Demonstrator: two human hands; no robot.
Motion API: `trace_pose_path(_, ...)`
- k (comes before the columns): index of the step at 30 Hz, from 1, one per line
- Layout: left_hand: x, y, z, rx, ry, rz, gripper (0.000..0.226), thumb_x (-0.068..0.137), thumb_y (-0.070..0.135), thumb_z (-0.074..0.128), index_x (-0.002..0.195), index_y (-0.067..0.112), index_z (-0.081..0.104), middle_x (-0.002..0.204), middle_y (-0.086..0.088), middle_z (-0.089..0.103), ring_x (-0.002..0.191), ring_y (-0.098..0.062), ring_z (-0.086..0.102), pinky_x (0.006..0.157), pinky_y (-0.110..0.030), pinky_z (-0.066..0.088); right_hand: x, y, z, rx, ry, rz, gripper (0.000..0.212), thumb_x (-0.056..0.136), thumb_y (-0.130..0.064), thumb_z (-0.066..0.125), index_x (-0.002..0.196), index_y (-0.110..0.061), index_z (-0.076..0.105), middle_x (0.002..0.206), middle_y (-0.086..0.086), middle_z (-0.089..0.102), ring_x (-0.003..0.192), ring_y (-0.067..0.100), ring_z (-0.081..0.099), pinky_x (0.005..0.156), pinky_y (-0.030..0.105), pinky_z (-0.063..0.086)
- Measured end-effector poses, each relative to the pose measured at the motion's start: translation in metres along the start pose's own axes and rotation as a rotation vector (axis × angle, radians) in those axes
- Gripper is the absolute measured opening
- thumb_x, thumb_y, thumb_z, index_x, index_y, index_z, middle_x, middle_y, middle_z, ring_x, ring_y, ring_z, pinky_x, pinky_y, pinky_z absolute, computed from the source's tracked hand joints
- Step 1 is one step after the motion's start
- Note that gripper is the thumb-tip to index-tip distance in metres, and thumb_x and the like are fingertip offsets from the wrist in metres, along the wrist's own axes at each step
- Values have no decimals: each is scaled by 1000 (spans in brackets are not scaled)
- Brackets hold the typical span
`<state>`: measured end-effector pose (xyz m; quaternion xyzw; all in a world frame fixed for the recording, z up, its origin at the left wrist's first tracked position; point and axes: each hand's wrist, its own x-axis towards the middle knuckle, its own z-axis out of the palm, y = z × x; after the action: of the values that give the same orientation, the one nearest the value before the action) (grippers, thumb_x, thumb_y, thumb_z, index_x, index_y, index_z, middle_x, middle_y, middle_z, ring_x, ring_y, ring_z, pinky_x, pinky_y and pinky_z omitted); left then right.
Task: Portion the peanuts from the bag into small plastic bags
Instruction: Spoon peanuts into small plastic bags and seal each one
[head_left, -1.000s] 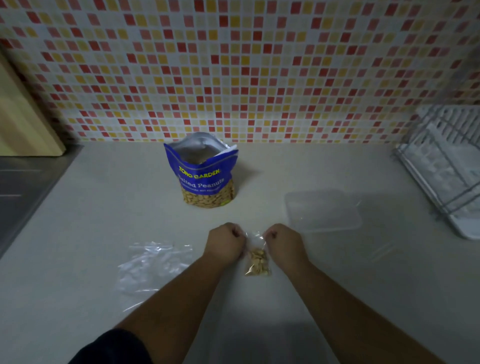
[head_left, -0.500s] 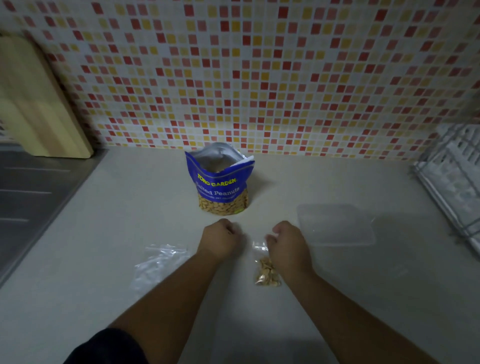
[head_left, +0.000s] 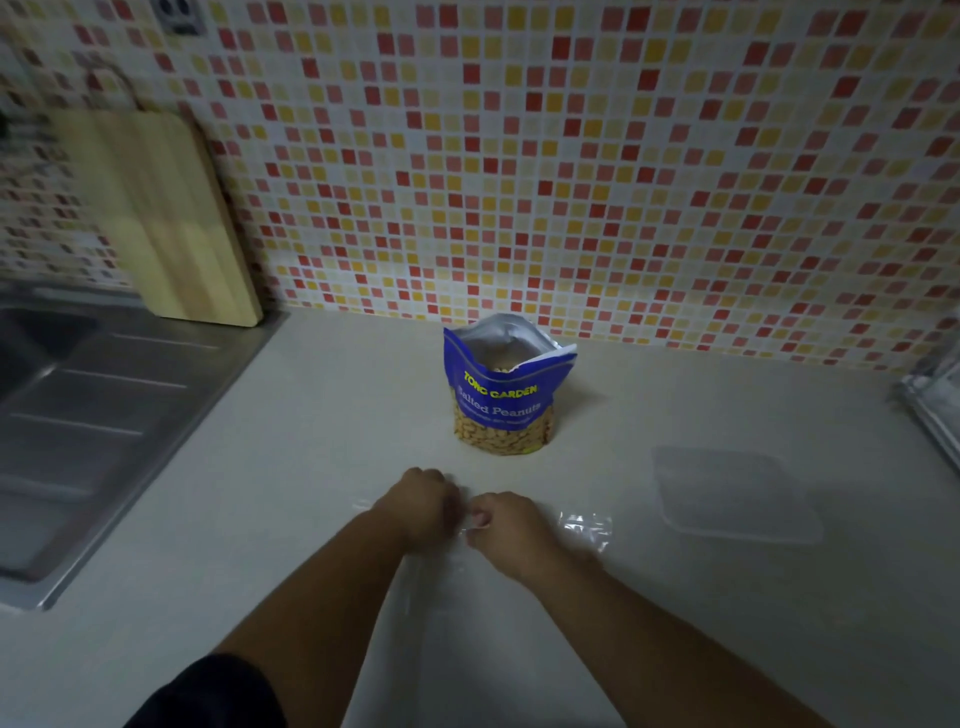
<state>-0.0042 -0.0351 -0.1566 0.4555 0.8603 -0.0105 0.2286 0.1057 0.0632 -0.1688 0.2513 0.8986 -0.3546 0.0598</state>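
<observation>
Hands, the left hand (head_left: 421, 501) and right hand (head_left: 511, 530), pinch a small plastic bag (head_left: 582, 527); next it probably needs opening.

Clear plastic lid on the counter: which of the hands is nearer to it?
Right. The right hand is left of the lid, with the left hand farther left beyond it. Both pinch a clear plastic bag.

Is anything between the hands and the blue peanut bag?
Nothing visible: only bare pale counter lies between the left hand, the right hand pinching a small clear plastic bag, and the open blue foil peanut bag.
</observation>
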Motion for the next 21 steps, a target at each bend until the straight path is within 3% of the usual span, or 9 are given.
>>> trace_pose_path(3,1,-3,-4,-132,52,17,19,85,29,57,94,15,67,101,-7,69,100,-27,60,87,-29,44,1,0,5,126,18,39,11,81,-13,62,84,-20,70,88,4,69,93,23,63,74,22,44)
trace_pose_path(6,0,-9,-14,-242,58,12,16,83,23,63,97,19,68,102,-3,70,101,-22,61,89,-29,48,5,1,1,218,69,63,34,83,-11,62,59,-33,52,67,-12,56,80,13,58,70,19,42)
trace_pose_path(9,-3,-9,-27,-237,39,-9,22,86,24,59,106,22,68,113,-1,67,108,-19,58,92,-25,42,3,-2,-11,266,129,82,36,85,-11,60,58,-32,49,63,-14,51,71,10,52,65,18,38)
trace_pose_path(12,-6,-8,-41,-258,56,-3,20,88,22,60,103,18,71,114,1,68,109,-16,58,82,-16,38,1,-3,-24,344,174,81,24,83,-11,59,66,-28,56,65,-11,53,66,7,51,56,13,37)
trace_pose_path(16,-10,-4,-58,-361,111,16,14,83,18,67,94,16,74,96,4,69,85,-5,59,70,-3,34,-5,-10,-40,433,138,42,8,83,-24,65,90,-28,67,82,-4,63,77,10,57,59,11,40)
trace_pose_path(18,-10,-2,-65,-393,118,16,13,80,17,70,92,16,75,83,9,66,75,2,56,70,-5,38,-7,-11,-47,386,138,0,14,86,-27,64,95,-22,73,77,-7,63,75,7,55,55,6,36)
trace_pose_path(21,-11,1,-73,-417,150,10,15,76,16,74,90,14,74,83,5,66,80,-7,59,74,-15,44,-9,-14,-58,355,149,-7,9,85,-24,65,85,-25,74,70,-10,60,75,6,53,56,8,36)
